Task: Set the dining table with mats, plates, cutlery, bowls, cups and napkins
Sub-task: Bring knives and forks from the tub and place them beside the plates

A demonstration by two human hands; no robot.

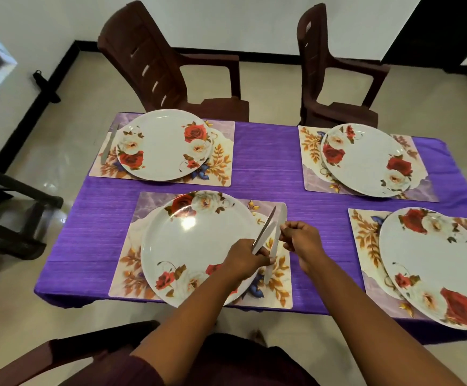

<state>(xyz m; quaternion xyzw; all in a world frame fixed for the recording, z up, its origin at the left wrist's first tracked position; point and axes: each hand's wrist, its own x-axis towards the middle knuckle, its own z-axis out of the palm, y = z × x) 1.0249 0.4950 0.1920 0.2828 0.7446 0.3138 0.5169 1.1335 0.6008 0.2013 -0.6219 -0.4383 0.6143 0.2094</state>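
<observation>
The left hand [244, 256] has its fingers curled round the handle of one knife [264, 229], blade angled up and away; the right hand [299, 236] pinches a second knife [276, 240] near its middle, lying along the right strip of the near-left mat [132, 263] just beside the plate [193, 246]; the step in hand looks like laying this knife; to do it well, keep it parallel to the mat's edge, fully on the mat and clear of the plate rim, lower it flat, then let go without dragging; keep the spare knife lifted so the blades do not knock; the far-left mat already has a knife [109, 146] on the counter [265, 157]; two right-hand settings show none yet
</observation>
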